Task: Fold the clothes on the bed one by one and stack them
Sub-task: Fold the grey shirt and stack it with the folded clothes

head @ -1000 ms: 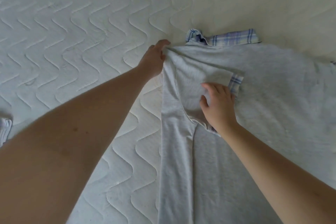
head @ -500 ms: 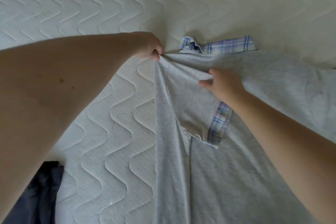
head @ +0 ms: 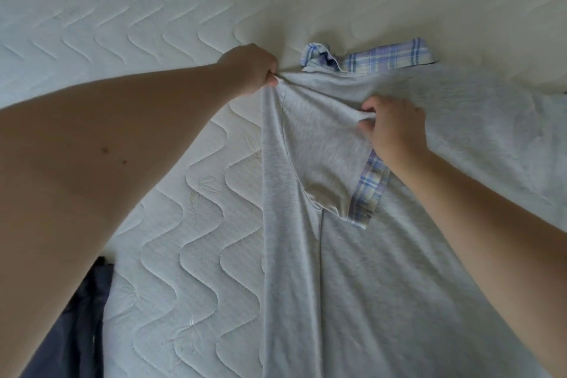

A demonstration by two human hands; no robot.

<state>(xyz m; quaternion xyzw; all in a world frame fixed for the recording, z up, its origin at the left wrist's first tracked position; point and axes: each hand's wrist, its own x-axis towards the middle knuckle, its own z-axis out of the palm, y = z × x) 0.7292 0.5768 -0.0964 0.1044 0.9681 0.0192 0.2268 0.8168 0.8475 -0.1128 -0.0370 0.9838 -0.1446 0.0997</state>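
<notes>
The light grey jersey shirt with plaid collar (head: 399, 255) lies flat on the quilted white mattress (head: 153, 24). Left hand (head: 250, 69) pinches its shoulder; right hand (head: 394, 129) pinches the folded-in sleeve. Next, probably, smoothing this fold flat.

Two bare forearms, no sleeves, watch or rings visible; the left arm (head: 101, 163) bears two small dark moles, the left hand (head: 250, 69) and right hand (head: 395, 129) gloveless.
</notes>
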